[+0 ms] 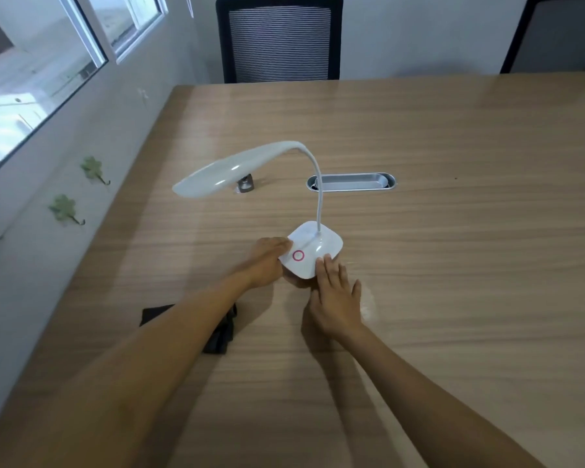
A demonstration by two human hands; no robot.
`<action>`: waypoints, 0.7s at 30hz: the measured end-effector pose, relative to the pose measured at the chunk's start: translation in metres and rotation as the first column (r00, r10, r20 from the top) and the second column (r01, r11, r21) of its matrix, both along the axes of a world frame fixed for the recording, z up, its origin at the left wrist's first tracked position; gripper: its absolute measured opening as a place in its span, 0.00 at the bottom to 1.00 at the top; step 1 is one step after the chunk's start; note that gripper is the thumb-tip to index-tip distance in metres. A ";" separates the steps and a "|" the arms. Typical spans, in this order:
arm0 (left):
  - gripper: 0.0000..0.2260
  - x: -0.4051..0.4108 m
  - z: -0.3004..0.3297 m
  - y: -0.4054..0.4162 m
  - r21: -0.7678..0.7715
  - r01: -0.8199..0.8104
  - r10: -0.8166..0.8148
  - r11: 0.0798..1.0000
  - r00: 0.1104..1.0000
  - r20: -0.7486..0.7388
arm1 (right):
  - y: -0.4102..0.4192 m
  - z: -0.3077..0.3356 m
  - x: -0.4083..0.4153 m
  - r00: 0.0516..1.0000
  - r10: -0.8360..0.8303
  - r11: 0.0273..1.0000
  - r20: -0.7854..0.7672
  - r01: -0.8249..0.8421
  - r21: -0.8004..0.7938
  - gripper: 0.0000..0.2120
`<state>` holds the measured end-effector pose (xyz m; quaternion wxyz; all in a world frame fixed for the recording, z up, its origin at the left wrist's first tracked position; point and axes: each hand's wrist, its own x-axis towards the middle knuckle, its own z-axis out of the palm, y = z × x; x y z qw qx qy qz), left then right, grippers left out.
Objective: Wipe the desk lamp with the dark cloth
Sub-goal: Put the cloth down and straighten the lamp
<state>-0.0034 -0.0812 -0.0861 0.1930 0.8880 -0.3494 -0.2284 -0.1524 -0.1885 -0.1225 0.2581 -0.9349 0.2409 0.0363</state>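
Observation:
A white desk lamp [313, 251] stands on the wooden table [453, 265], its base marked with a pink ring, its thin neck curving up to a long head that points left. My left hand [267, 261] grips the base's left edge. The fingertips of my right hand [335, 298] rest against the base's near right edge, fingers spread. The dark cloth [222, 332] lies crumpled on the table near me, left of the lamp, partly hidden under my left forearm. Neither hand touches the cloth.
A silver cable slot [352, 182] is set into the table behind the lamp, and a small grey object [245, 184] sits under the lamp head. A black mesh chair [279, 38] stands at the far edge. A wall with windows and two green hooks [65, 207] runs along the left.

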 end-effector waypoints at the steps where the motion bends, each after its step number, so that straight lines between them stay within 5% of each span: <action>1: 0.22 -0.006 0.005 0.000 0.035 0.011 -0.012 0.999 0.999 0.035 | -0.004 0.001 0.000 1.000 0.003 1.000 -0.003 -0.003 -0.027 0.28; 9: 0.20 -0.033 -0.001 -0.002 0.073 0.130 -0.144 0.989 0.964 0.226 | -0.054 0.026 0.007 0.998 0.020 0.990 -0.062 -0.029 -0.139 0.23; 21: 0.24 -0.048 -0.011 -0.006 0.115 0.080 -0.102 0.990 0.973 0.205 | -0.045 0.016 0.007 0.993 -0.023 0.993 -0.115 0.010 -0.117 0.26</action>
